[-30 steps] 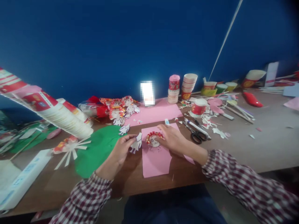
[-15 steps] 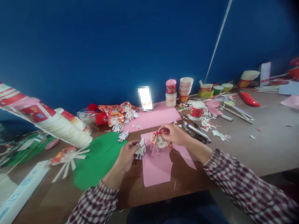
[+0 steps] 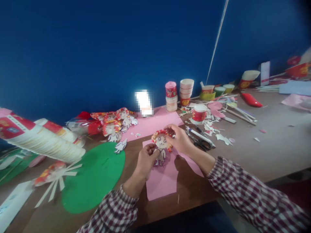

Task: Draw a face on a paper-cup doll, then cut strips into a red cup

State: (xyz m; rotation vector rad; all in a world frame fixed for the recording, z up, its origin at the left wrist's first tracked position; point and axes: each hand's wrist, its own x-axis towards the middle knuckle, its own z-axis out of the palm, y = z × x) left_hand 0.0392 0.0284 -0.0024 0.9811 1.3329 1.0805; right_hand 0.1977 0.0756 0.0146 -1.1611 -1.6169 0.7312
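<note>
In my right hand (image 3: 178,137) is a paper doll head (image 3: 160,141) with a drawn face and a red-and-yellow braided rim, pinched at its upper right edge. My left hand (image 3: 147,158) pinches a white paper doll body (image 3: 159,157) with dark outlines, its top at the lower edge of the head. Whether the two pieces touch, I cannot make out. Both are over a pink paper sheet (image 3: 161,186) near the table's front edge. Another cut-out body (image 3: 120,146) lies to the left, at the edge of a green paper oval (image 3: 94,181).
Finished-looking paper dolls (image 3: 113,124) are piled at the back left. Stacked paper cups (image 3: 48,142) lean at the left. Scissors (image 3: 204,144), a pen (image 3: 200,135) and paper scraps (image 3: 222,139) lie right of my hands. More cups (image 3: 186,92) stand along the blue wall.
My left hand has moved right, bringing the paper body from beside the pink sheet to just beneath the doll head. My right hand still holds the head. The view has shifted slightly.
</note>
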